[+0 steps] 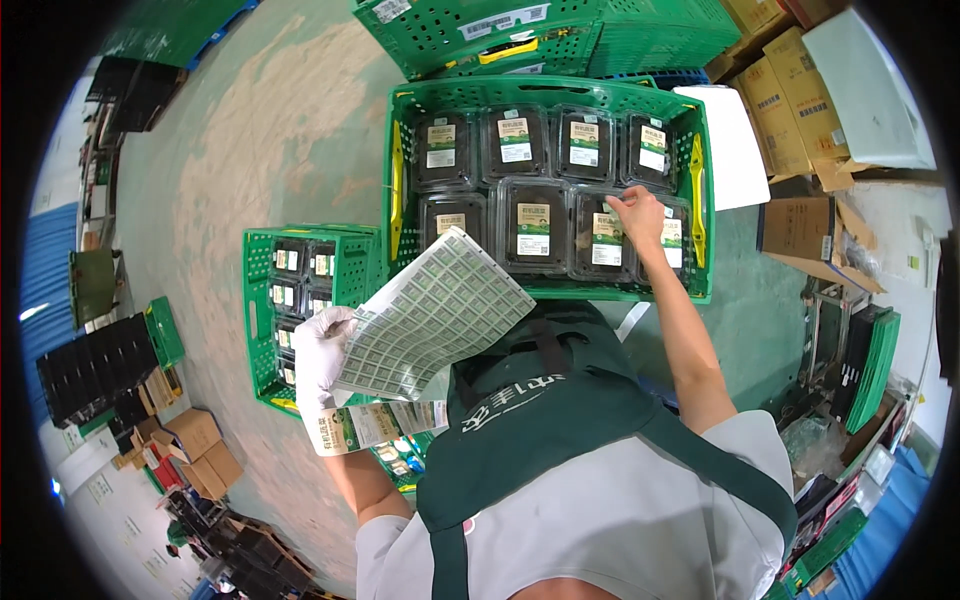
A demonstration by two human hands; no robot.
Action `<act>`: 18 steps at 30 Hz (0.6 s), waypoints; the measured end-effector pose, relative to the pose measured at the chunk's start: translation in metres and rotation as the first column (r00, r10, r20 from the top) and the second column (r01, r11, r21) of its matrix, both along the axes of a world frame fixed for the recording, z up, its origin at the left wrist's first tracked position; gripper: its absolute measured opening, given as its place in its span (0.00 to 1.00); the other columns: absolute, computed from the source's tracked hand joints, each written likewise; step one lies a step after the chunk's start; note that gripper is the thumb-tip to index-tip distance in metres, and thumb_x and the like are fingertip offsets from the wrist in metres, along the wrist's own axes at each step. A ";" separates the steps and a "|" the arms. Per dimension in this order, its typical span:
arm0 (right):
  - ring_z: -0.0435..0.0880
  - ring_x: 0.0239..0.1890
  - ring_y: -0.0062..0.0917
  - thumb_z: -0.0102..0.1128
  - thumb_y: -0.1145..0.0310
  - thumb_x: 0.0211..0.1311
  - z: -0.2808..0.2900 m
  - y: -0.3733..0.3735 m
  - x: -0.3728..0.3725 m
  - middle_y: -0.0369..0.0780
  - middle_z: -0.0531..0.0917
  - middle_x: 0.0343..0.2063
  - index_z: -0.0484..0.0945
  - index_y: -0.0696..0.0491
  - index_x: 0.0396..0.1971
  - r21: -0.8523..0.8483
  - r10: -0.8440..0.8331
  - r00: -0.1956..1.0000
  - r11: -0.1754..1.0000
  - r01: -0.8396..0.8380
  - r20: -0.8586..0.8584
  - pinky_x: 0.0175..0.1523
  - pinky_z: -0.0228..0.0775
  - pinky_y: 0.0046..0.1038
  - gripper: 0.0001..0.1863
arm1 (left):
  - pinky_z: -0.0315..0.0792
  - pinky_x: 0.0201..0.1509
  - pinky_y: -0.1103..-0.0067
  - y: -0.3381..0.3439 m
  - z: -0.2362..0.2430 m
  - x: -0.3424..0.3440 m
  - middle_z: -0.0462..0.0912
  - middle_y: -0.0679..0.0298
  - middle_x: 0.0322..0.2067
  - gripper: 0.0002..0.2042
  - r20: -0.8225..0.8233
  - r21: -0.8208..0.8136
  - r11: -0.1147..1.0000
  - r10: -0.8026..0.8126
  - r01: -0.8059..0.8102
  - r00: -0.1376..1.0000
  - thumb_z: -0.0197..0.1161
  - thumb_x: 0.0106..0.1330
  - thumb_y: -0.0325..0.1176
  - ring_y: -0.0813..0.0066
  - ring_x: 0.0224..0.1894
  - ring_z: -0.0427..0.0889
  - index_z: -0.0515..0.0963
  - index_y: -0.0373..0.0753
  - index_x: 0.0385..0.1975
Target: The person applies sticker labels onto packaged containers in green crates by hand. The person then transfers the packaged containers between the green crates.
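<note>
Left of centre, the gloved left hand [322, 350] gripped a thin, curling sticker sheet [430, 315]; right of centre, the right hand [643, 214] bent over a boxy plastic pack [604, 243], its grip impossible to tell.

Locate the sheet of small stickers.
In the head view, the sheet is left of centre, in the gloved left hand, above the strip of labels and partly covering the near rim of the large green crate.
</note>
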State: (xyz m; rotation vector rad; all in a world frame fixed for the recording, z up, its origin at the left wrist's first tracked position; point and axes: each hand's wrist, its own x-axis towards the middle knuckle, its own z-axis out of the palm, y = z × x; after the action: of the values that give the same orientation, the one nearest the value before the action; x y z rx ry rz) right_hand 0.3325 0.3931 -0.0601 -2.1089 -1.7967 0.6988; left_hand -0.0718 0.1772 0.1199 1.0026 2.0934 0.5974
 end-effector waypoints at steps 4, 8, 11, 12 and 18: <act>0.77 0.20 0.17 0.66 0.73 0.47 0.004 -0.001 -0.045 0.37 0.82 0.27 0.78 0.56 0.32 -0.393 -0.330 0.640 0.918 0.047 -0.694 0.20 0.71 0.17 0.11 | 0.69 0.34 0.86 -0.016 -0.004 -0.007 0.79 0.65 0.24 0.06 0.008 0.001 0.997 0.071 -0.071 0.997 0.62 0.53 0.20 0.83 0.26 0.74 0.79 0.32 0.31; 0.79 0.23 0.17 0.66 0.74 0.45 -0.012 -0.001 -0.103 0.37 0.82 0.25 0.78 0.56 0.32 -0.398 -0.350 0.650 0.914 0.078 -0.674 0.21 0.70 0.19 0.11 | 0.69 0.33 0.86 -0.028 -0.004 -0.006 0.78 0.67 0.23 0.06 0.047 0.017 0.994 0.107 -0.107 0.993 0.62 0.53 0.20 0.84 0.25 0.73 0.79 0.32 0.31; 0.82 0.26 0.37 0.63 0.63 0.46 -0.049 -0.005 -0.110 0.43 0.82 0.23 0.77 0.51 0.32 0.109 0.132 0.985 0.987 -0.119 -0.115 0.29 0.73 0.38 0.12 | 0.69 0.33 0.86 -0.039 0.004 -0.006 0.79 0.67 0.23 0.05 0.034 -0.006 0.989 0.148 -0.148 0.988 0.62 0.54 0.21 0.85 0.26 0.74 0.79 0.32 0.31; 0.81 0.28 0.42 0.62 0.61 0.47 -0.052 -0.006 -0.111 0.45 0.82 0.23 0.76 0.50 0.33 0.084 0.200 0.978 0.975 -0.205 0.058 0.31 0.73 0.42 0.13 | 0.69 0.33 0.86 -0.045 0.002 -0.010 0.79 0.67 0.23 0.05 0.027 -0.009 0.986 0.168 -0.168 0.985 0.62 0.54 0.20 0.84 0.26 0.74 0.79 0.32 0.31; 0.82 0.26 0.34 0.70 0.60 0.41 -0.018 0.007 -0.117 0.44 0.81 0.22 0.76 0.54 0.29 0.030 0.320 0.946 0.947 -0.319 -0.053 0.32 0.75 0.33 0.17 | 0.70 0.34 0.85 -0.077 0.010 -0.017 0.79 0.65 0.24 0.05 0.005 -0.053 0.959 0.277 -0.277 0.961 0.61 0.55 0.21 0.84 0.27 0.75 0.79 0.31 0.31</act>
State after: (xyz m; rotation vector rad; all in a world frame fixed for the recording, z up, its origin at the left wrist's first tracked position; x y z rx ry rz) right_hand 0.2151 0.4000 -0.0779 -1.7812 -2.1282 0.8041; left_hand -0.0884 0.1001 0.1303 0.6783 2.2444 0.6815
